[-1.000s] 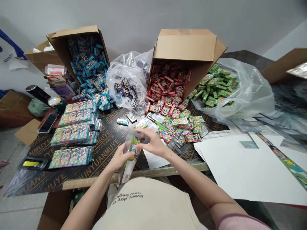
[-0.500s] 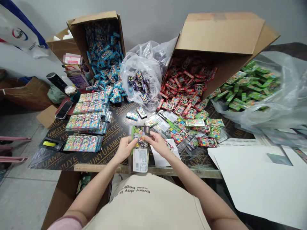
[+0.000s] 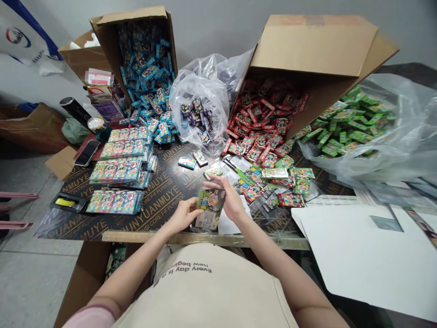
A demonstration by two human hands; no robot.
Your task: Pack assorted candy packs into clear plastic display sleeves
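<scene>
A printed plastic packaging pouch (image 3: 209, 212), dark with a colourful front and a pale label panel, is held upright near the table's front edge. My left hand (image 3: 184, 216) pinches its left edge between thumb and fingers. Along the pouch's upper right side, my right hand (image 3: 231, 198) has its fingers stretched out, touching or nearly touching the top edge. Just beyond the hands lie flat printed pouches (image 3: 235, 175) and several small green candy boxes (image 3: 275, 173). A white paper (image 3: 232, 224) lies partly behind the right wrist.
Filled packs are stacked (image 3: 116, 200) at the left, near a phone (image 3: 87, 152). Cartons hold blue boxes (image 3: 145, 68) and red boxes (image 3: 269, 107). Plastic bags contain purple boxes (image 3: 201, 116) and green boxes (image 3: 355, 120). White sheets (image 3: 368, 259) cover the right side.
The pouch has tipped away from my body and shifted slightly right. My right hand has released its front pinch and moved to the top right edge, fingers extended.
</scene>
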